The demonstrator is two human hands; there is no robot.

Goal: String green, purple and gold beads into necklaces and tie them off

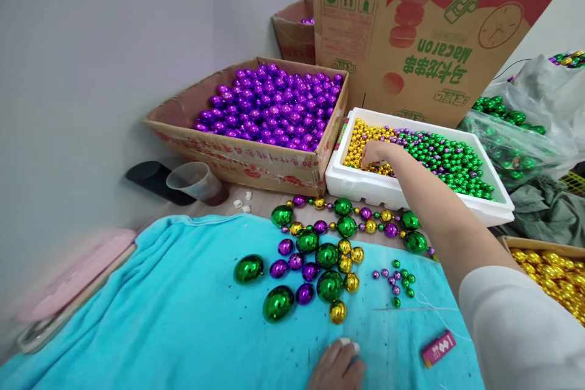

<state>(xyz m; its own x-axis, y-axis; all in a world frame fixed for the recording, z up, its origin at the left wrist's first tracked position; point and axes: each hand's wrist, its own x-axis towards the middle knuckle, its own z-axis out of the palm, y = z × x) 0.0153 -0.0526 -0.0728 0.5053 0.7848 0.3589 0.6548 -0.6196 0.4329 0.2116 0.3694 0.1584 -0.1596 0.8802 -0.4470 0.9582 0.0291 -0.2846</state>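
My right hand [375, 153] reaches into a white foam box [365, 186], fingers down among the small gold beads [361, 137] at its left end; whether it grips any I cannot tell. Green and purple beads [439, 155] fill the rest of that box. My left hand [337, 365] rests at the bottom edge on a turquoise towel [159, 311], fingertips on a small white piece [350, 346]. Between the hands lie large green, purple and gold balls [320, 262], some strung in a strand [365, 219], plus a cluster of tiny beads [397, 280].
A cardboard box of purple balls [269, 106] stands at the back left, a tall printed carton [429, 30] behind the foam box. A plastic cup [194, 181] lies on its side. Bags of green balls [512, 128], a box of gold balls [555, 274], a pink packet [437, 348].
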